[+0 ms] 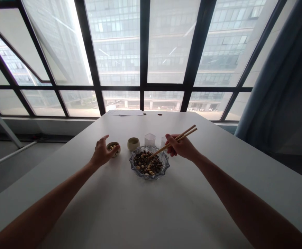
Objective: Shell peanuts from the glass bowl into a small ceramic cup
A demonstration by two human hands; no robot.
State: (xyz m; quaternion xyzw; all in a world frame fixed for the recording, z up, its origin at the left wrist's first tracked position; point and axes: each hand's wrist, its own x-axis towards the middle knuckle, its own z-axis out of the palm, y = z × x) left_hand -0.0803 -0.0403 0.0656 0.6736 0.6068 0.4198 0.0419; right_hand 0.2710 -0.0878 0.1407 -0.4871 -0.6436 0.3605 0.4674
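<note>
My left hand [101, 152] curves around the left side of a small round cup [113, 154] holding light-coloured nuts. Its thumb lies across the cup's near side, and the index finger stands raised behind it. In my right hand [180, 145] is a pair of wooden chopsticks [187, 132], slanting down to the left. Their tips reach into a clear glass bowl [166, 168] with a pointed rim. A mix of dark seeds and paler nuts [148, 164] lies in that bowl; whether the tips grip a piece is too small to tell.
Behind the bowl are a second small round cup [133, 143] and a translucent cup [149, 139]. Another translucent cup [163, 140] is partly hidden by my right hand. Papers [126, 112] lie at the white table's [151, 211] far end, before large windows. A blue curtain [267, 76] hangs right.
</note>
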